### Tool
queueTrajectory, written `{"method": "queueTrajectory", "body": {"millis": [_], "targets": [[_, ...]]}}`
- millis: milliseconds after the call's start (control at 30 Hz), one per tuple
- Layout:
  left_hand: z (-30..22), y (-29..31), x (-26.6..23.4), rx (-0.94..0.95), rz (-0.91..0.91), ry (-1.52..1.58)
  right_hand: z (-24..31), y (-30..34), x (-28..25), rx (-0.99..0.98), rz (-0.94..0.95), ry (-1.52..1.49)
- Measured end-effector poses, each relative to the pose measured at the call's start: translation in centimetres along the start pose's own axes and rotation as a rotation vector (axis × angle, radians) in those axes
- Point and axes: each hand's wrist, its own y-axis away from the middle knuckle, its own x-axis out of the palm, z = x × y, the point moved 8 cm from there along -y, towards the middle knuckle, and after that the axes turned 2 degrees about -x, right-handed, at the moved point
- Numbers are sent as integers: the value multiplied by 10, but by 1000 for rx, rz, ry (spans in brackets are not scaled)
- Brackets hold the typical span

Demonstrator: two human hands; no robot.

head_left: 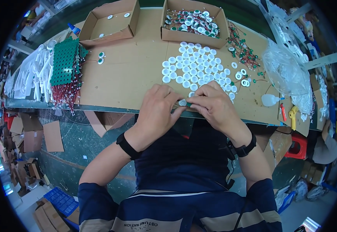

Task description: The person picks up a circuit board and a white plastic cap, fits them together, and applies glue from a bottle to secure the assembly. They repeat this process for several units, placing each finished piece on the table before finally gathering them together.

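At the table's front edge my left hand (157,107) pinches a small white round cap (182,103) between thumb and fingers. From the right, my right hand (215,103) closes its thumb and finger on a small green disc (189,104) against that cap. Fingers partly hide both pieces, so how far they are joined does not show. Just beyond my hands, many loose white round caps (193,72) lie spread in a flat cluster.
An open cardboard box (193,38) holds wired white-and-green discs; another box (108,37) holds a few. Green disc sheets with red wires (65,63) lie left, beside white plastic parts (42,71). Loose wired green discs (246,50), a clear bag (282,69) and a glue bottle (269,100) lie right.
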Motion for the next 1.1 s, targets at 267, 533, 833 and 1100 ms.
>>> {"method": "queueTrajectory", "body": {"millis": [267, 533, 833, 1100], "targets": [[0, 1, -5, 13, -9, 18, 4, 4, 14, 20, -52, 59], [0, 5, -8, 14, -74, -16, 2, 4, 18, 45, -89, 117], [7, 5, -4, -11, -100, 40, 1, -3, 18, -4, -40, 90], [13, 8, -2, -25, -122, 51, 2, -4, 22, 17, 1, 101]]}}
